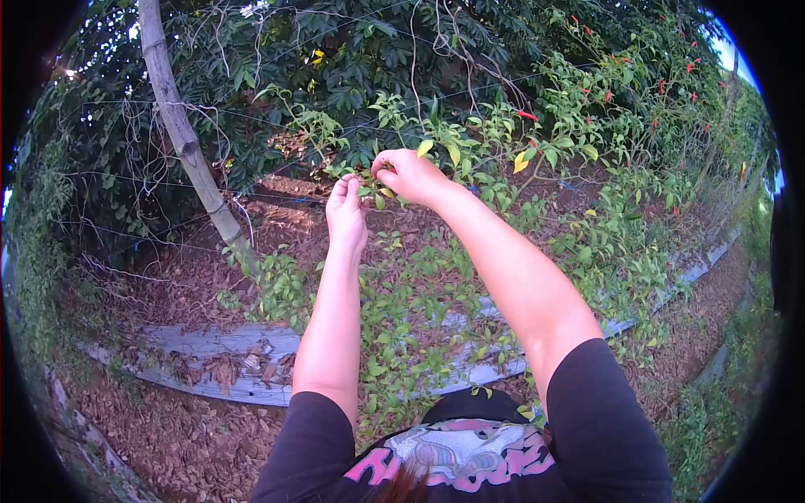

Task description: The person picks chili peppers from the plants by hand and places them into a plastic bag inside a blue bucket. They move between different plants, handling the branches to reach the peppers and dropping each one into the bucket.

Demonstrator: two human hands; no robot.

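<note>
Left hand [347, 220] and right hand [412, 178] lie close together, fingers bent, among leafy plants [583, 251]; red peppers [527, 116] show at upper right, a slanting wooden pole [178, 117] at left.

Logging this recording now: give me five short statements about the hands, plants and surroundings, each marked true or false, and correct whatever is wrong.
1. The left hand and right hand are both raised among green leaves. True.
2. The wooden post stands to the right of both hands in the picture. False: it stands to their left.
3. Red pods show on the plants toward the upper right. True.
4. The person wears gloves. False: both hands are bare.
5. The shirt's sleeves are white. False: they are dark.
</note>
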